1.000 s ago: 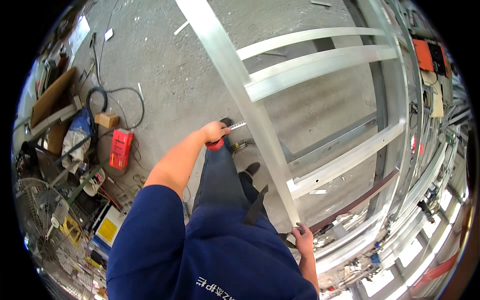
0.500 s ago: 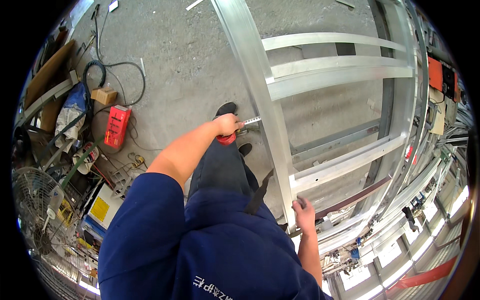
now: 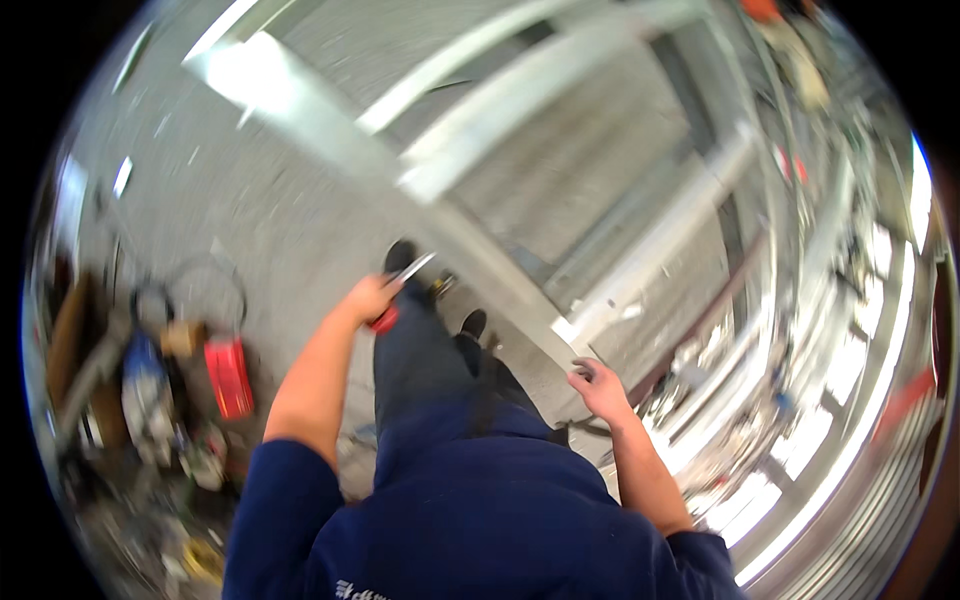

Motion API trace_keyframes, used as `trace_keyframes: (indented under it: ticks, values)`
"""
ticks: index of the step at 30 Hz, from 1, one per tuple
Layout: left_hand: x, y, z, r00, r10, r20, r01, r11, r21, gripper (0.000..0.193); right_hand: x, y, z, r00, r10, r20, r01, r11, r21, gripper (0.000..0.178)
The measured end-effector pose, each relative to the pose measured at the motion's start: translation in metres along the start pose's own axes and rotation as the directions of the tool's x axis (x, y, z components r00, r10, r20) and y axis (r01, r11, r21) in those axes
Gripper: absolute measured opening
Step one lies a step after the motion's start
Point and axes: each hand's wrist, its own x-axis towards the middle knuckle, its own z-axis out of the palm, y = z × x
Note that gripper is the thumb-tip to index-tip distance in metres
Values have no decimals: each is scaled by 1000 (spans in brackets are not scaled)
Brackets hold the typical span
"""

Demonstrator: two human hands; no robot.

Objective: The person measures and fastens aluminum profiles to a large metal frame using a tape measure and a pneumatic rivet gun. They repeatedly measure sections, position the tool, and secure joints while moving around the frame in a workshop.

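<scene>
My left hand (image 3: 370, 298) is closed around a red tape measure (image 3: 384, 321). A short length of its pale blade (image 3: 416, 266) sticks out toward the silvery metal frame (image 3: 480, 240), with a gap between the tip and the long beam. My right hand (image 3: 602, 392) is at the near end of that beam, fingers curled in. Whatever those fingers may hold is hidden, and I cannot tell whether they touch the metal. Several crossbars (image 3: 520, 90) join the long beam to the far side of the frame. Motion blurs much of the picture.
On the floor to the left lie a red box (image 3: 229, 377), a small cardboard box (image 3: 182, 338) and a dark looped hose (image 3: 238, 290). Long metal stock and clutter (image 3: 740, 420) fill the right side. My shoes (image 3: 474, 323) stand beside the long beam.
The view has swung, so the frame now slants up to the left. The blade tip, earlier at the beam, is now away from it. My left hand still grips the tape measure.
</scene>
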Motion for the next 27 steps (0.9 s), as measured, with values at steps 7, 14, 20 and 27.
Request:
trace_keyframes:
  ticks: [7, 14, 20, 27]
  values:
    - [-57, 15, 42, 983, 97, 156, -95, 995, -22, 40, -52, 99, 7, 994, 7, -112, 16, 980, 198, 43]
    - [-119, 241, 191, 771, 583, 254, -608, 793, 25, 31, -121, 239, 39, 915, -37, -403, 261, 815, 517, 47]
    - [-191, 367, 478, 549, 612, 569, -689, 717, -108, 28, -185, 393, 31, 774, -75, -629, 599, 411, 688, 46]
    - [-275, 426, 740, 309, 507, 805, -605, 758, -245, 35, -306, 568, 32, 797, 185, -575, 596, -86, 798, 35]
